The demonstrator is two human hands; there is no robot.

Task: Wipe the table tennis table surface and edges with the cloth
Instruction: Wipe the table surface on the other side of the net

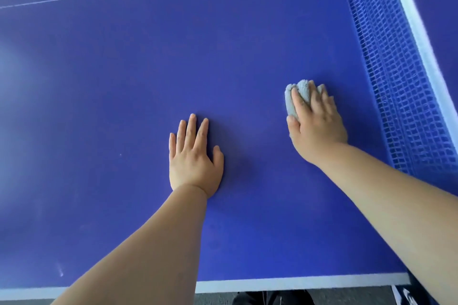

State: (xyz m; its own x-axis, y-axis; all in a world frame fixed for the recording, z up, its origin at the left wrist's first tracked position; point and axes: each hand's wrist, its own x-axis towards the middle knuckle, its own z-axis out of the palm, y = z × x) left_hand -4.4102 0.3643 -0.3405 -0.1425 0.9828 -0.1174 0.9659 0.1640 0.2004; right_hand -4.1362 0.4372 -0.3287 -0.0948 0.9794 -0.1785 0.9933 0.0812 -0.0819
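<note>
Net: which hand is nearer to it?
Right. The right hand, gripping the cloth, is close to the net without touching it; the left hand lies flat on the table, farther left.

No text, label, brand or number can be read anywhere on the bench (pixel 124 82), which bears only plain white lines (pixel 297 283). A black-and-white patch (pixel 402 295) just below its near right corner is too blurred to make out.

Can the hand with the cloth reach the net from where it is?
Probably yes. The right hand, holding the cloth, sits close beside the net, with only bare table between them and nothing in the way.
</note>
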